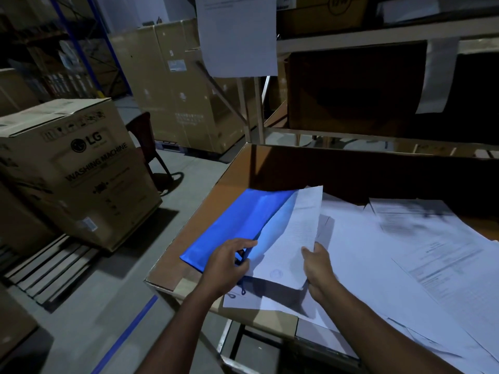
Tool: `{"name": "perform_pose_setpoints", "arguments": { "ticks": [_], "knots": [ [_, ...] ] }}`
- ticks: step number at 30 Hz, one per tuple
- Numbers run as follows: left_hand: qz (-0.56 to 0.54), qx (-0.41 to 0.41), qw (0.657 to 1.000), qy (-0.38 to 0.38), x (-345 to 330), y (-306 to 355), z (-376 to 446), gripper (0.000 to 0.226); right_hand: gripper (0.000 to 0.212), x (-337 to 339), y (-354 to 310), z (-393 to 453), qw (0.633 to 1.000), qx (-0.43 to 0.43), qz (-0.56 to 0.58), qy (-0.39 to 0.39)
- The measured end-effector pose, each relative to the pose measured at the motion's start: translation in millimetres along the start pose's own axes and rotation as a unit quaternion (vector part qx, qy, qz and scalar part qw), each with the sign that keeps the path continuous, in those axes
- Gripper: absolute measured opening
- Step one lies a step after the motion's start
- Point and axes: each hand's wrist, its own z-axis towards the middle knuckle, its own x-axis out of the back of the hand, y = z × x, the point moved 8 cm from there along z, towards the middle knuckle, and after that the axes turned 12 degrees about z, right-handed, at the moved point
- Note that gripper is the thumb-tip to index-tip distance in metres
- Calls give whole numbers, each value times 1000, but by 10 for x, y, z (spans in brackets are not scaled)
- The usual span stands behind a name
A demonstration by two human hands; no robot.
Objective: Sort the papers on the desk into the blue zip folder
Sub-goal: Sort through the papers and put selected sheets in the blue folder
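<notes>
- Forearms enter from the bottom of the frame and reach up to the near left corner of the desk.
- Left hand, just left of centre, has its fingers curled round the near open edge of the blue zip folder, holding the mouth apart; a blue zip cord dangles below the hand.
- Right hand, just right of it, pinches the right edge of a sheet of paper, thumb on top.
- This sheet lies between the two hands, tilted, its left part inside the folder mouth and its far corner rising past the folder's far end.
- Folder lies slantwise on the brown desk top, running from the left hand up and right toward the centre of the frame.
- Loose papers overlap across the right half of the desk, with some under the hands and over the near edge.
- Shelving stands behind the desk in the upper right, with a paper sheet hanging at top centre.
- LG washing machine carton sits on the floor at left, a dark chair behind it, and more cartons beyond.
</notes>
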Motion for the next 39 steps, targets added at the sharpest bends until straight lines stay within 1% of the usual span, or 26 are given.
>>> {"name": "perform_pose_setpoints", "arguments": {
  "ticks": [1,2,5,7,9,10,11,13,15,20,24,27,30,33,35,36,39],
  "knots": [
    [-9,-1,1000,2,3,24,-4,47,29,-4,9,-15,1000,2,-6,4],
    [-15,-1,1000,2,-3,44,-6,46,30,-72,43,-31,1000,-4,-9,-18],
    [-24,0,1000,-7,-30,73,-22,42,30,-398,164,-140,987,-67,3,-143],
    [-26,8,1000,-7,-29,46,-38,41,32,-491,194,-171,977,-111,-21,-180],
    [-31,16,999,-2,-9,5,-61,40,43,-458,191,-136,975,-143,-23,-169],
    [-32,19,999,4,8,-13,-68,40,44,-425,175,-107,978,-148,-7,-150],
    [-33,22,999,10,23,-36,-70,41,41,-386,139,-110,981,-146,7,-129],
    [-34,24,999,18,53,-58,-80,41,29,-313,116,-108,987,-127,-12,-96],
    [-31,19,999,18,74,-46,-95,42,26,-288,146,-94,988,-110,-57,-90],
    [-46,-18,999,-7,52,73,-144,40,28,-397,131,-40,990,-80,-80,-89],
    [-52,-21,998,-6,49,25,-165,38,39,-430,152,-5,993,-64,-85,-45],
    [-60,-10,998,4,81,-30,-177,36,39,-463,114,-26,991,-36,-123,-31],
    [-61,-3,998,6,91,-86,-181,33,30,-577,129,-37,991,-42,-119,-55],
    [-64,3,998,1,86,-144,-186,33,5,-711,199,-26,992,-96,-36,-71],
    [-60,7,998,5,91,-193,-195,37,11,-805,213,-28,989,-117,4,-91],
    [-56,13,998,9,100,-233,-195,38,15,-863,199,-47,987,-118,12,-112],
    [-16,36,999,20,104,-400,-174,41,29,-1052,173,-151,971,-104,33,-214]
  ]
}}
